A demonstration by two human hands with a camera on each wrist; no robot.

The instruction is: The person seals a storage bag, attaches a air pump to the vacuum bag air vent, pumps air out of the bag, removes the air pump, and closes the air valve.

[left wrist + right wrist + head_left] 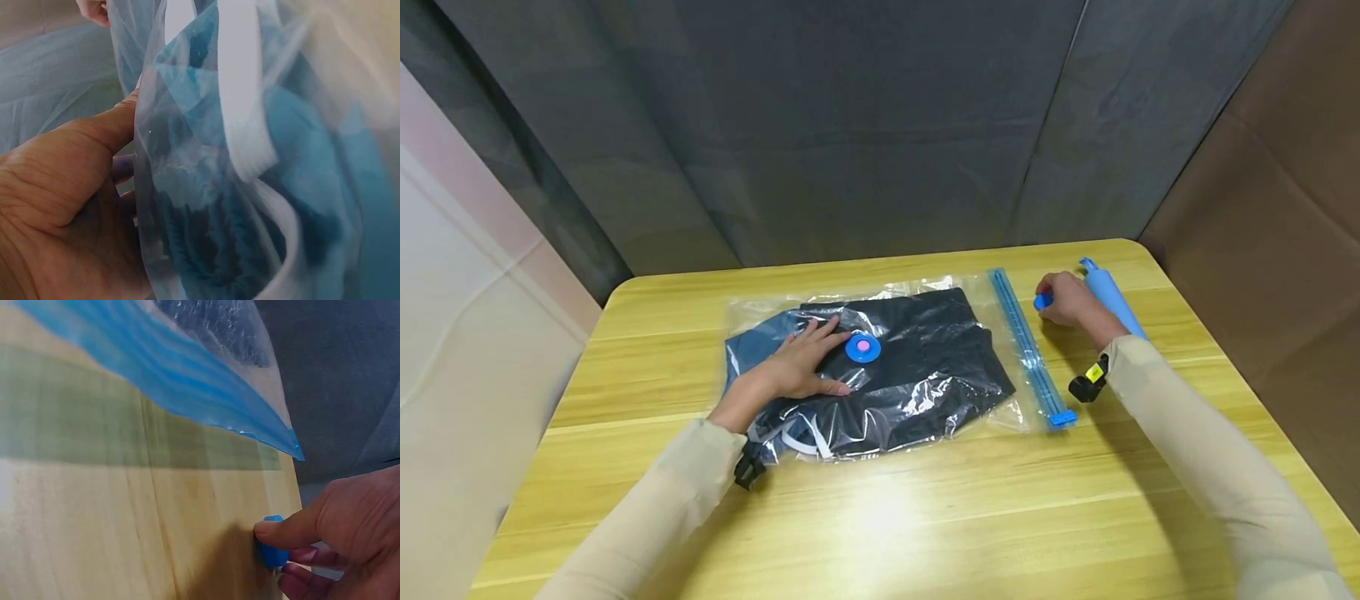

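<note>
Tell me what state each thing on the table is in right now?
Vacuum bag: lying flat, dark clothes inside.
Blue valve: on the bag's top.
Zip strip: lying along the bag's right edge.
Small blue piece: pinched by the right hand.
Blue pump: lying on the table.
Left hand: pressing flat on the bag.

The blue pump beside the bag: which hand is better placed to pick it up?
Probably the right hand. It rests beside the pump, though its fingers pinch a small blue cap, so it must free them first. The left hand lies flat on the bag near the valve, farther away.
</note>
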